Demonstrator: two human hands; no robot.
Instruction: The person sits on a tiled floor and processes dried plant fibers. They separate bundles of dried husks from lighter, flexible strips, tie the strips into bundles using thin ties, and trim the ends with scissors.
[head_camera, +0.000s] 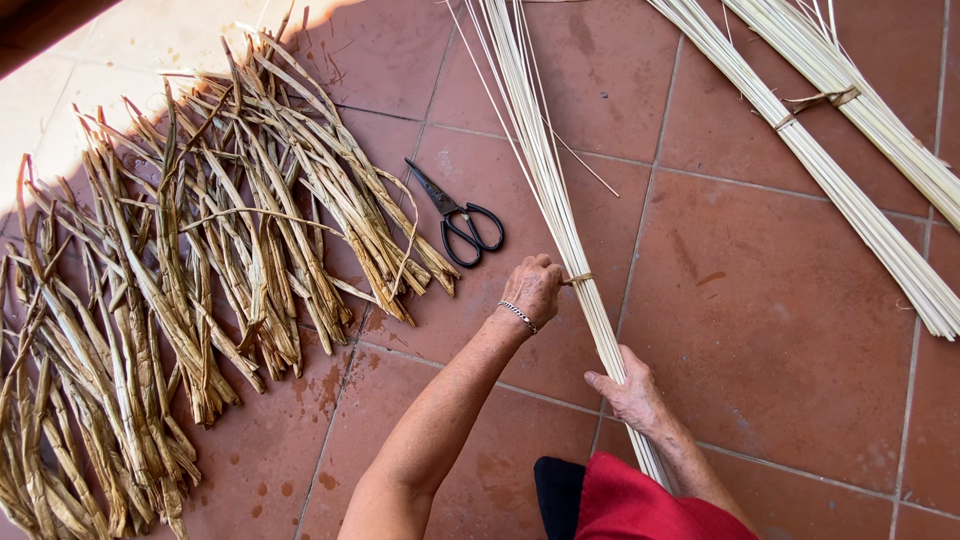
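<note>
A long bundle of pale thin reeds (545, 170) lies across the terracotta tile floor, running from the top centre down toward me. My left hand (532, 288), with a thin bracelet on the wrist, pinches a tan strip tie (578, 279) wrapped around the bundle. My right hand (630, 392) grips the same bundle lower down, near my red sleeve. Black scissors (462, 217) lie shut on the floor just left of the bundle.
A wide pile of dried brownish-green leaves (200, 270) covers the floor on the left. Two more tied bundles of pale reeds (850, 150) lie at the upper right. Damp spots mark the tiles near the leaves.
</note>
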